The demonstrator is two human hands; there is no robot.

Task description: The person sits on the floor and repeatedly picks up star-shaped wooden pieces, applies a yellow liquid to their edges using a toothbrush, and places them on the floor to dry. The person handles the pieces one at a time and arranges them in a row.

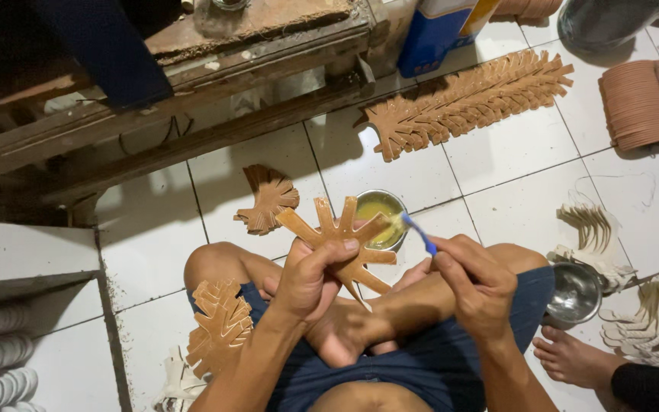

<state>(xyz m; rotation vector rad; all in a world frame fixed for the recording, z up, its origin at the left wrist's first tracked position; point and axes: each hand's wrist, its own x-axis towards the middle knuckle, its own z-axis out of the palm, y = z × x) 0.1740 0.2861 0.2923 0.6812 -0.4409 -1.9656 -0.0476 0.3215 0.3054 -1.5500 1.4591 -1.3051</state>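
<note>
While the left hand grips a brown star-shaped leather cutout at the centre of the frame, thumb pressed across its middle, the right hand pinches a blue-handled brush between thumb and fingers. The brush tip reaches into a small metal bowl of yellow glue that sits on the white tiled floor just behind the cutout. On the person's left knee, lower left of centre, rests a stack of similar brown cutouts. Another small pile of brown cutouts lies on the tiles left of the bowl. A long overlapping row of brown cutouts stretches across the upper right. At the right edge, pale cutouts lie near an empty metal bowl, and another person's bare foot shows at lower right.
</note>
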